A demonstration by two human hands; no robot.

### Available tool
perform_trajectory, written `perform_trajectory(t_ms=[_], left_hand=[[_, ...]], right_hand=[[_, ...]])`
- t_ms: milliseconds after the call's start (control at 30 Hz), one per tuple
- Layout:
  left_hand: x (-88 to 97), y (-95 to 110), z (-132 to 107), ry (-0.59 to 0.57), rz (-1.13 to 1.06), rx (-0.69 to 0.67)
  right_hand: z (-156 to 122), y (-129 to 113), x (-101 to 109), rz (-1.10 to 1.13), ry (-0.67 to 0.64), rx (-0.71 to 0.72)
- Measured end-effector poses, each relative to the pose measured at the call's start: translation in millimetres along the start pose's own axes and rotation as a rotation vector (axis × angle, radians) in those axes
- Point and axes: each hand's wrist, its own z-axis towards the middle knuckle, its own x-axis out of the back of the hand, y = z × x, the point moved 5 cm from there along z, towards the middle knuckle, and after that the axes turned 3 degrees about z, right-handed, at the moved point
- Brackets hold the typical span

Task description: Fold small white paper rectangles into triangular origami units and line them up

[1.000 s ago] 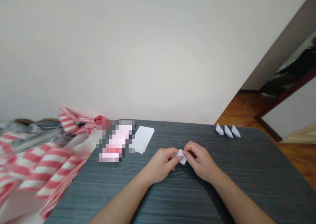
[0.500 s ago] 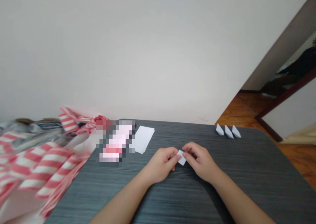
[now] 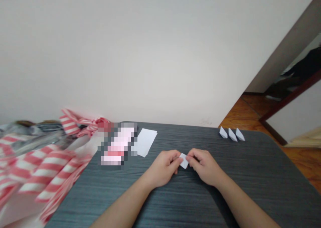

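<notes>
Coarse pixel blocks masked a flat pink-and-white rectangular object (image 3: 119, 142) at the left of the dark grey, wood-grained tabletop (image 3: 160, 206), so its details were lost; the blocks also covered a corner of the thin stack of white rectangular paper sheets (image 3: 146, 141) beside it. A dark shape (image 3: 304, 65) at the far right was cut off and too dim to make out.

The small folded white paper piece (image 3: 184, 162) sat between the two hands. The left hand (image 3: 162, 169) was nearly closed, thumb on the paper's left side, fingertips hidden behind. The right hand (image 3: 204, 166) pinched its right corner between thumb and curled forefinger. Whether the paper touched the tabletop could not be told.

Compared with half a second earlier, the right hand sat slightly lower, its forefinger closer to its thumb; the three pointed white folded-paper shapes (image 3: 232, 135) at the far right had stayed put.
</notes>
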Motion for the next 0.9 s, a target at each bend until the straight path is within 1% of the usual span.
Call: perform_trajectory(t_ms=[233, 400, 533, 633, 767, 900], left_hand=[[-1.3, -0.9, 0.7, -0.008, 0.043, -0.006], [-1.7, -0.5, 1.1, 0.014, 0.041, 0.013], [-0.3, 0.7, 1.7, 0.038, 0.017, 0.033], [0.6, 2.9, 1.9, 0.038, 0.028, 0.017], [0.6, 4.7, 1.6, 0.028, 0.026, -0.007], [0.2, 4.0, 1.3, 0.028, 0.033, -0.009]], right_hand=[[-1.3, 2.0, -2.7, 0.026, -0.031, -0.007], [-1.1, 4.3, -2.8, 0.013, -0.027, -0.016], [-1.0, 5.8, -0.6, 0.056, -0.011, -0.025], [-1.9, 7.1, -0.4, 0.083, -0.015, -0.036], [-2.6, 6.2, -3.9, 0.102, -0.072, -0.038], [-1.9, 4.2, -3.6, 0.072, -0.067, -0.051]])
